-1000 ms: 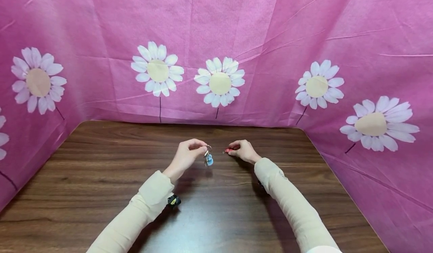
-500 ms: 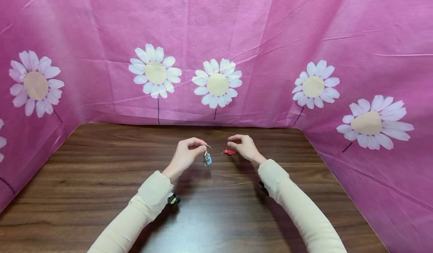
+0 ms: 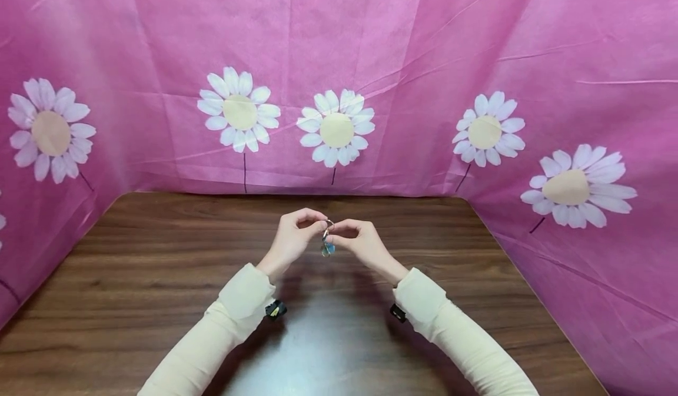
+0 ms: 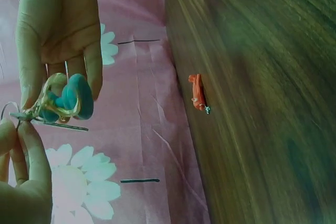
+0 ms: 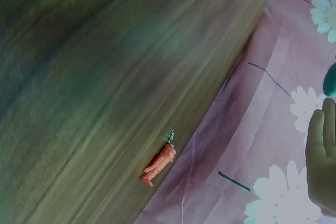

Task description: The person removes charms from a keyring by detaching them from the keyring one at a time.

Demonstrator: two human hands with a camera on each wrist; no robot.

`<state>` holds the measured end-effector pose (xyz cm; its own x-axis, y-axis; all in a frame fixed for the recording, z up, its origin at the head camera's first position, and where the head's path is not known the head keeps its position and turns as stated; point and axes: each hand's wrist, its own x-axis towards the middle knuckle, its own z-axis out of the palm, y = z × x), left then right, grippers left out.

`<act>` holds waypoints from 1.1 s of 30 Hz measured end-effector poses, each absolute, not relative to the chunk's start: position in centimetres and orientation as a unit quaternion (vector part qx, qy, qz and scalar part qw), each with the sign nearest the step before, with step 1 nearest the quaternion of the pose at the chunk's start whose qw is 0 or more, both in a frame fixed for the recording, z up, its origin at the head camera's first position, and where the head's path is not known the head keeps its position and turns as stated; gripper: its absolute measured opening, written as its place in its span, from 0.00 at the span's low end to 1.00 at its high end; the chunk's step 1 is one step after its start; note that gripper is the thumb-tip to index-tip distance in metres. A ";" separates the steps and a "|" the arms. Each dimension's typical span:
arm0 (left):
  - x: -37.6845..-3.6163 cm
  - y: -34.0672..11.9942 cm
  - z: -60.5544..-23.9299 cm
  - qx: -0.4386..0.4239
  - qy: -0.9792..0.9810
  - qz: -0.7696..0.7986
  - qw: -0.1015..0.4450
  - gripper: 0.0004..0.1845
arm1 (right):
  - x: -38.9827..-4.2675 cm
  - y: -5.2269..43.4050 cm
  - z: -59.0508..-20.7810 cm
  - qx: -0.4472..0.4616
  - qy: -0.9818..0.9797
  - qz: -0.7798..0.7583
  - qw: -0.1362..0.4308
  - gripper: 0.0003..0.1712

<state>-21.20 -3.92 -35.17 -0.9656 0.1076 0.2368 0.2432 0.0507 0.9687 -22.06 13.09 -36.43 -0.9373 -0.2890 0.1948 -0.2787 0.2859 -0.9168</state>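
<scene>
In the head view my left hand (image 3: 291,240) pinches the top of a metal key ring (image 3: 331,224), held up above the table. From it hangs a keychain charm (image 3: 328,249), light blue with gold-coloured trim. My right hand (image 3: 365,246) has come in from the other side, its thumb and forefinger at the ring and the charm's top. The left wrist view shows the blue charm (image 4: 79,98) dangling between both hands. A small red-orange figure charm (image 5: 160,163) with a short metal chain lies on the table; the right hand covers it in the head view.
The brown wood-grain table (image 3: 159,302) ends at a pink cloth (image 3: 371,31) printed with white daisies, which hangs at the back and both sides. A dark wrist device (image 3: 275,309) sits under the left cuff, another (image 3: 398,312) under the right cuff.
My right hand let go of the red figure, lifted off it and moved left to the key ring. The left hand still holds the ring in about the same place.
</scene>
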 end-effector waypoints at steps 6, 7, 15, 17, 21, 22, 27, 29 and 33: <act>-19.3 -3.7 -33.0 -0.114 -0.715 -0.687 0.060 0.08 | -21.8 12.3 -36.7 -0.165 0.787 -0.594 0.007 0.15; -19.0 -3.7 -32.7 -0.115 -0.718 -0.683 0.066 0.08 | -21.8 12.2 -36.7 -0.164 0.786 -0.596 0.007 0.14; -20.1 -3.8 -34.6 -0.102 -0.714 -0.685 0.099 0.07 | -21.8 11.7 -36.6 -0.164 0.801 -0.575 0.008 0.10; -20.5 -3.8 -35.3 -0.103 -0.713 -0.686 0.103 0.08 | -21.7 11.8 -36.7 -0.168 0.809 -0.563 0.006 0.08; -20.8 -3.8 -35.8 -0.106 -0.708 -0.690 0.110 0.08 | -21.6 12.2 -36.6 -0.183 0.828 -0.530 -0.005 0.05; -20.9 -3.8 -35.9 -0.105 -0.706 -0.691 0.109 0.07 | -21.6 12.4 -36.6 -0.192 0.831 -0.522 -0.011 0.04; -20.9 -3.7 -36.0 -0.101 -0.704 -0.696 0.094 0.08 | -21.4 13.0 -36.4 -0.254 0.842 -0.471 -0.065 0.04; -20.9 -3.6 -36.2 -0.101 -0.705 -0.697 0.085 0.08 | -21.4 13.2 -36.3 -0.275 0.851 -0.440 -0.083 0.04; -20.8 -3.6 -36.5 -0.100 -0.723 -0.680 0.067 0.08 | -21.3 13.8 -36.2 -0.320 0.875 -0.340 -0.128 0.04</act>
<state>-20.76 -3.55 -36.52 -0.9710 0.0536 0.2329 0.2357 0.0549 0.9703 -21.31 13.80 -36.25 -0.7630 -0.4720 0.4417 -0.6464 0.5642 -0.5136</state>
